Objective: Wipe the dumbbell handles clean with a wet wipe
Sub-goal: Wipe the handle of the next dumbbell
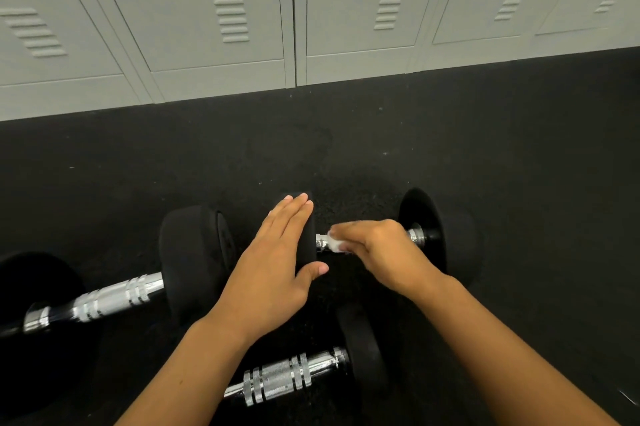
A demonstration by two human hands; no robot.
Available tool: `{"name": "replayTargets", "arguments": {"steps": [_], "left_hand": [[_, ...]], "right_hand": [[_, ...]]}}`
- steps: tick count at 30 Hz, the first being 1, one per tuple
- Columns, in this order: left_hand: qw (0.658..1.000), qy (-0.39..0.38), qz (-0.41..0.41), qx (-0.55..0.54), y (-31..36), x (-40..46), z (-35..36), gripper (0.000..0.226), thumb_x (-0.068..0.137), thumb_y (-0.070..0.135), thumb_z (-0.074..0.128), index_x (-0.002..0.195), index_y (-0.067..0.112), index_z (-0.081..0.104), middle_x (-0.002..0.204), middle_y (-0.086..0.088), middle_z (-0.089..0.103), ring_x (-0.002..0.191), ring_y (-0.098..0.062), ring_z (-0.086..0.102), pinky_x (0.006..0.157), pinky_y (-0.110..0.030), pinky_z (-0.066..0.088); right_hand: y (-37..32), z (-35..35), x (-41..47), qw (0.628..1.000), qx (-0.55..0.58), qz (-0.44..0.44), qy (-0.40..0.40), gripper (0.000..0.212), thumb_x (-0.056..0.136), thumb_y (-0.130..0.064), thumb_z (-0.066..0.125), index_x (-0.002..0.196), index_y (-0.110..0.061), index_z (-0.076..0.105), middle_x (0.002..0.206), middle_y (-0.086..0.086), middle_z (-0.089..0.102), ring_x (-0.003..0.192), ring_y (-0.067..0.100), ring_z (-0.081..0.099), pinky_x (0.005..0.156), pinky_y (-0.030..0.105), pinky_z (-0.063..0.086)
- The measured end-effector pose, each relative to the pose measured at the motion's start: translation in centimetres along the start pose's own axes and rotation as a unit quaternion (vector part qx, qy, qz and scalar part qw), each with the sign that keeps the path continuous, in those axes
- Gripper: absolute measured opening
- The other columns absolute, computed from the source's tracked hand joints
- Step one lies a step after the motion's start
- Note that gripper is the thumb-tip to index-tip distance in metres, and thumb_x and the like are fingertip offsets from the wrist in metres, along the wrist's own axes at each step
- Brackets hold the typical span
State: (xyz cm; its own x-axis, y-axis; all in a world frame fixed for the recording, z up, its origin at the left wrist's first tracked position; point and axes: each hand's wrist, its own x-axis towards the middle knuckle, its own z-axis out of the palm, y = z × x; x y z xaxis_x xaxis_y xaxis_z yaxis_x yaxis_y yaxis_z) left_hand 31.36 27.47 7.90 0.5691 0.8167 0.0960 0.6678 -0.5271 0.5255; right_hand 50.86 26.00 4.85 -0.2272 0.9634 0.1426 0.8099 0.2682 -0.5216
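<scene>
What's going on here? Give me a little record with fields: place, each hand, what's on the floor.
place: black floor in front of grey lockers
left hand: flat, fingers straight, resting on a dumbbell's black weight
right hand: holds a white wipe against that dumbbell's metal handle
also on floor: two other dumbbells, untouched

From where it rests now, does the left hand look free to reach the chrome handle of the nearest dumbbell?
Probably yes. The left hand lies flat on the far dumbbell's black weight and holds nothing. The nearest dumbbell's handle lies bare beside the left forearm, uncovered. The right hand with the wipe is busy elsewhere.
</scene>
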Motion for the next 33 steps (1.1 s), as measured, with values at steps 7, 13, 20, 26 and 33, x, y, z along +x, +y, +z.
{"name": "replayTargets", "arguments": {"steps": [7, 13, 20, 26, 33], "left_hand": [[1.0, 0.002, -0.005, 0.002, 0.0, 0.2, 0.0, 0.08, 0.084, 0.038, 0.061, 0.146, 0.024, 0.013, 0.148, 0.023, 0.003, 0.137, 0.005, -0.006, 0.112, -0.018, 0.006], [1.0, 0.008, -0.002, 0.005, 0.1, 0.2, 0.1, 0.079, 0.084, 0.036, 0.061, 0.146, 0.023, 0.014, 0.151, 0.02, 0.005, 0.138, 0.005, -0.006, 0.111, -0.017, 0.006], [1.0, 0.01, -0.004, -0.006, 0.1, 0.1, 0.1, 0.079, 0.084, 0.035, 0.063, 0.146, 0.023, 0.016, 0.151, 0.02, 0.007, 0.137, 0.007, -0.005, 0.111, -0.016, 0.006], [1.0, 0.013, -0.013, -0.006, 0.3, 0.0, 0.4, 0.079, 0.084, 0.035, 0.062, 0.146, 0.024, 0.015, 0.151, 0.021, 0.005, 0.136, 0.009, -0.007, 0.112, -0.021, 0.012], [0.999, 0.046, -0.019, -0.02, 1.7, 0.0, 0.9, 0.075, 0.08, 0.039, 0.065, 0.142, 0.03, 0.024, 0.15, 0.024, 0.008, 0.136, 0.009, -0.007, 0.108, -0.009, -0.004]], "right_hand": [[-0.1, 1.8, -0.7, 0.998, -0.046, -0.034, 0.022, 0.026, 0.085, -0.009, 0.055, 0.109, -0.009, 0.067, 0.113, 0.009, 0.066, 0.106, 0.024, 0.061, 0.095, 0.039, 0.046], [-0.1, 1.4, -0.8, 0.993, -0.048, 0.0, 0.104, 0.03, 0.078, -0.001, 0.057, 0.105, -0.005, 0.068, 0.106, 0.01, 0.069, 0.099, 0.028, 0.065, 0.084, 0.046, 0.053], [1.1, 1.4, -2.2, 0.992, -0.073, -0.017, 0.101, 0.037, 0.075, 0.003, 0.055, 0.109, -0.005, 0.067, 0.114, 0.012, 0.066, 0.105, 0.028, 0.062, 0.089, 0.046, 0.05], [-0.5, 2.3, -2.2, 0.991, -0.105, -0.044, 0.063, 0.041, 0.082, -0.007, 0.038, 0.113, -0.002, 0.064, 0.117, 0.015, 0.063, 0.108, 0.031, 0.06, 0.093, 0.046, 0.045], [-0.2, 0.0, -3.6, 0.984, -0.001, 0.0, 0.178, 0.015, 0.075, -0.004, 0.069, 0.09, -0.007, 0.071, 0.096, 0.004, 0.067, 0.089, 0.016, 0.061, 0.081, 0.025, 0.047]]}}
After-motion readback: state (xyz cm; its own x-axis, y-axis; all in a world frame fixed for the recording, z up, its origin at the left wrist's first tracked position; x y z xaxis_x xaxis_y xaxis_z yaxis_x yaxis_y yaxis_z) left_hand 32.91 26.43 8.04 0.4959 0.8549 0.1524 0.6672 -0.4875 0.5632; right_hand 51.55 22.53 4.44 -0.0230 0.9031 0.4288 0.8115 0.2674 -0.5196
